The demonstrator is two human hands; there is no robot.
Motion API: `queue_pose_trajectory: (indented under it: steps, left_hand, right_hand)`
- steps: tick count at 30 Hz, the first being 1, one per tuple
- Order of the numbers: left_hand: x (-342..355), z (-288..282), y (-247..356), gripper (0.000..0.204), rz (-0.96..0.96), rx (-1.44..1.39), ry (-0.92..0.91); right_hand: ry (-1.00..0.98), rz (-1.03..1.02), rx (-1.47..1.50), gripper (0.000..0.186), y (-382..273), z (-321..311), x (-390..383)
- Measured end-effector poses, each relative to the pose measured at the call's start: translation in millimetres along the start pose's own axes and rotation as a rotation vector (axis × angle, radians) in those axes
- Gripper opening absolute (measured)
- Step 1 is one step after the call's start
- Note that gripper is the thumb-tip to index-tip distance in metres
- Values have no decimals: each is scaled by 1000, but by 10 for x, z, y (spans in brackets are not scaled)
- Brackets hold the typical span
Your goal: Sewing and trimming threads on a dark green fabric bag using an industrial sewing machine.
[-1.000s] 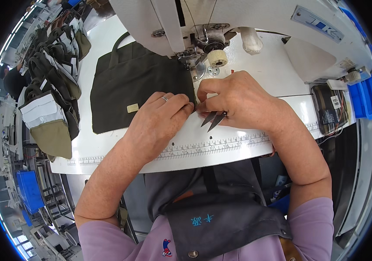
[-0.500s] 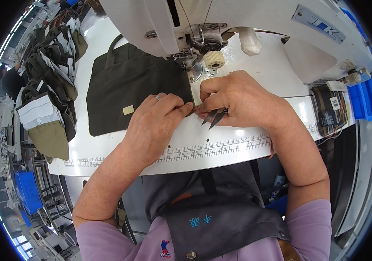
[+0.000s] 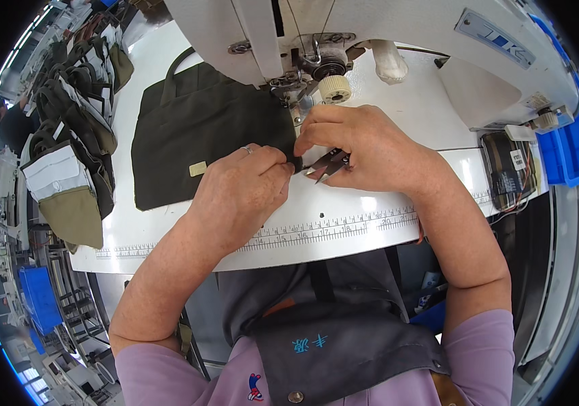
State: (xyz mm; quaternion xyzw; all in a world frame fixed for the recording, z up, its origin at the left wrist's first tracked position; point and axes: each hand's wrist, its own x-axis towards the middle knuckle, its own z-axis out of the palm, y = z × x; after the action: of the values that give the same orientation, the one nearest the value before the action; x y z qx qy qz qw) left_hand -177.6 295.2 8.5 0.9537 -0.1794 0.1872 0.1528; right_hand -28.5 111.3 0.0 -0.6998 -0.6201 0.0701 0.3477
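Observation:
A dark olive cloth bag [image 3: 195,135] with a loop handle and a small tan label lies flat on the white sewing table [image 3: 344,223], its right edge under the sewing machine's presser foot [image 3: 296,91]. My left hand [image 3: 242,193] pinches the bag's right lower corner. My right hand [image 3: 364,145] holds small metal thread snips [image 3: 327,164], blades pointing left at that corner, fingertips also on the fabric edge. Both hands meet just below the needle.
The white sewing machine [image 3: 384,40] arches over the table's far side. A pile of dark and tan bags [image 3: 73,135] hangs off the left. A ruler strip runs along the table's front edge. Blue bins [image 3: 574,142] stand at right, with a control box [image 3: 506,172] beside them.
The bag and both hands have shifted slightly toward the needle; my fingers still pinch the corner and the snips stay in my right hand.

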Motion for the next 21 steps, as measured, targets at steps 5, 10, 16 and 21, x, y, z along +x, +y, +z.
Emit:
queue_pose_trajectory:
  steps: [5, 10, 16, 21]
  left_hand:
    - [-89, 87, -136, 18, -15, -127, 183]
    - [-93, 47, -155, 20, 79, -34, 217]
    - [-100, -57, -301, 29, 192, 54, 78]
    - [-206, -147, -293, 40, 280, 162, -159]
  right_hand:
    - [231, -255, -249, 27, -37, 94, 53]
    - [175, -368, -406, 20, -63, 88, 31]
    - [158, -290, -320, 15, -33, 115, 34]
    - [44, -289, -347, 15, -106, 132, 53]
